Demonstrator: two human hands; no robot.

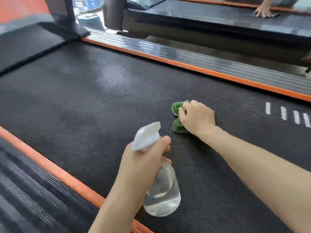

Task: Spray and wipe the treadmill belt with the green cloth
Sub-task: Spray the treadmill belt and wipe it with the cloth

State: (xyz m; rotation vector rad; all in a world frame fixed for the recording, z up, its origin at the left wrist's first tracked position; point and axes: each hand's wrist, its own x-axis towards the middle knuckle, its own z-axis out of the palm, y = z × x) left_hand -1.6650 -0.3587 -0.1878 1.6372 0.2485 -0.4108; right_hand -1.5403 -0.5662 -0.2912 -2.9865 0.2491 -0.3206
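The black ribbed treadmill belt [101, 101] fills the middle of the head view, with a lighter wet patch toward its far left. My right hand [197, 116] holds the bunched green cloth [177, 119] down on the belt, fingers curled into it. My left hand [143, 158] grips a clear spray bottle [162, 190] round its neck. The bottle's white trigger head [147, 136] points up and away over the belt, and the bottle hangs above the belt's near part.
Orange strips [202, 71] and ribbed grey side rails [218, 63] run along both sides of the belt. The motor cover and a dark upright post [69, 12] stand at the far left. A mirror [218, 17] at the back reflects the treadmill and a hand.
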